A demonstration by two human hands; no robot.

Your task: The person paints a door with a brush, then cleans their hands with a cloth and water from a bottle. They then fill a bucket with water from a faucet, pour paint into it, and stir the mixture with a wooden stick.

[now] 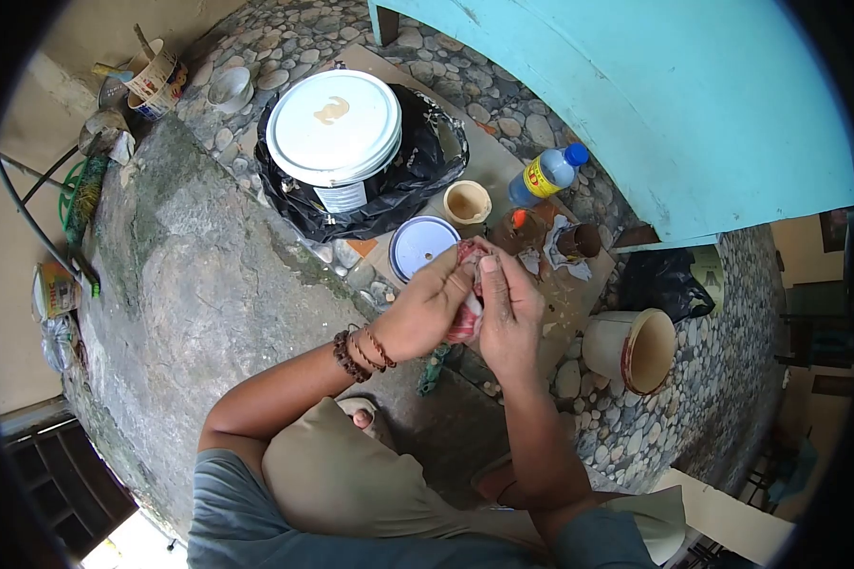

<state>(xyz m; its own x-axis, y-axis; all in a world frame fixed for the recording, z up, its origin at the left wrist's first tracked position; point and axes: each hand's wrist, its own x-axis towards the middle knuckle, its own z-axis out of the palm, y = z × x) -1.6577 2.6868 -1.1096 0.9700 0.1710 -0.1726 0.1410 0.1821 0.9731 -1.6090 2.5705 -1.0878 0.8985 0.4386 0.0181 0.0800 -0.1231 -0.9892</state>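
My left hand, with beaded bracelets on its wrist, is closed on a crumpled red-and-white cloth. My right hand grips the same cloth from the other side, thumb pointing up. Parts of the cloth are hidden by the fingers. Just beyond the hands lies a round lid with a lavender rim. Past it stand a small cream-coloured cup and a brownish jar with something orange at its top. A rusty tin sits further right, with crumpled paper beside it.
A large white lidded bucket sits in black plastic on cardboard. Behind stands a blue-capped bottle, near a turquoise panel. To the right, a stained pail lies tipped on pebbled ground. A large rock surface is at left.
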